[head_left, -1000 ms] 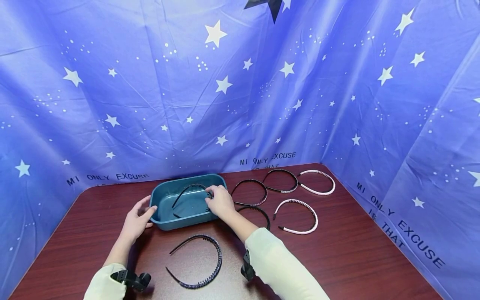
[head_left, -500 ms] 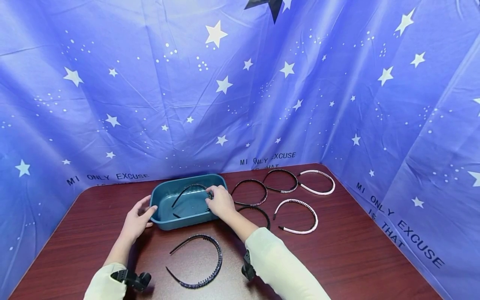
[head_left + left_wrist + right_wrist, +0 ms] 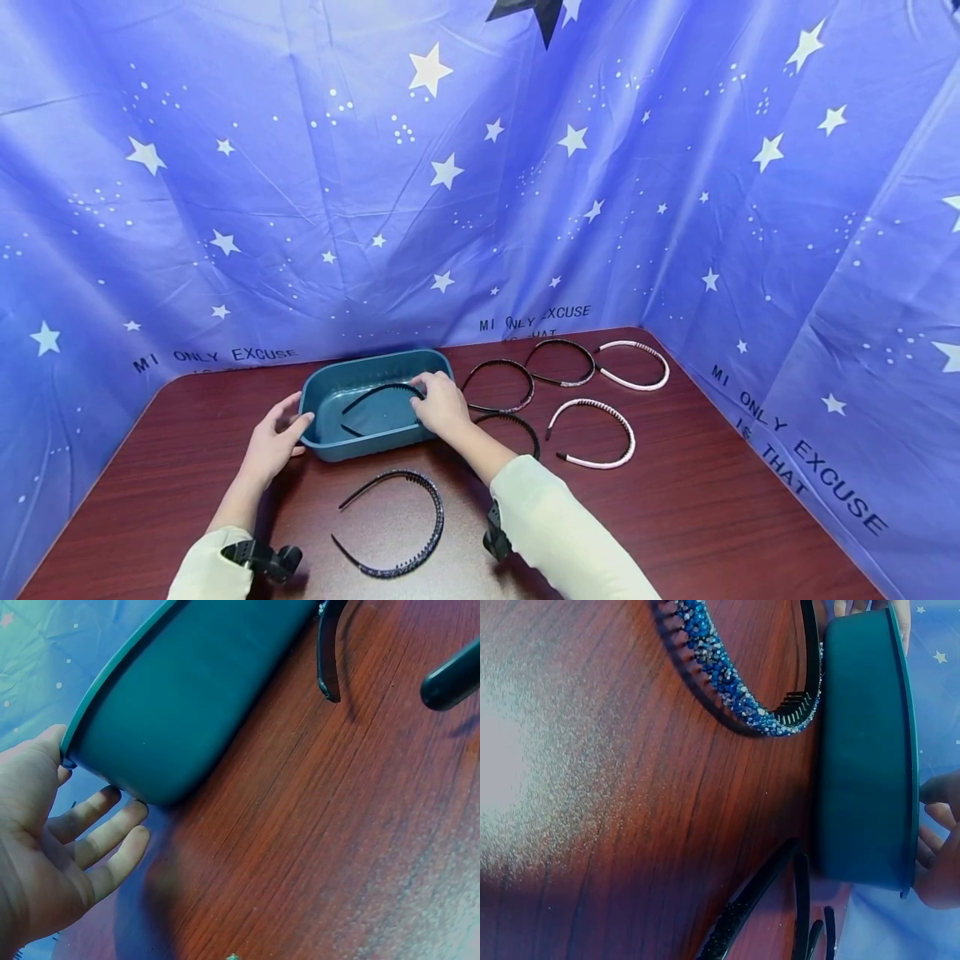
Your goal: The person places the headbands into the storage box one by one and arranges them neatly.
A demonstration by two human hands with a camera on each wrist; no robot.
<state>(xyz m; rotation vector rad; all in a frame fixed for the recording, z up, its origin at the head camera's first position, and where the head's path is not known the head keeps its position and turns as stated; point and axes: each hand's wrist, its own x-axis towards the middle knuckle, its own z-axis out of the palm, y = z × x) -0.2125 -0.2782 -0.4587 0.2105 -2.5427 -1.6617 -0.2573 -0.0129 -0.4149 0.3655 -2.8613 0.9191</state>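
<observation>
A teal plastic bin (image 3: 360,451) sits at the back of the table. My left hand (image 3: 272,446) grips its left end, thumb over the rim and fingers outside and beneath, as the left wrist view shows. Inside the bin lies a black headband (image 3: 392,386), its two tips pointing left. My right hand (image 3: 444,406) reaches over the bin's right end and pinches the headband's curved part, which the fingers mostly hide. In front of the bin a glittery blue headband (image 3: 735,697) rests on the table, its tips also to the left.
Right of the bin lie several dark headbands, one (image 3: 532,433) partly behind the right forearm and another (image 3: 533,387) behind it. Two white headbands (image 3: 632,437) are farther right. A blue star-print curtain (image 3: 375,167) hangs behind the wooden table (image 3: 712,517).
The headband in the bin has tipped down and lies lower, its curve shifting toward the right hand. Both hands have stayed almost in place.
</observation>
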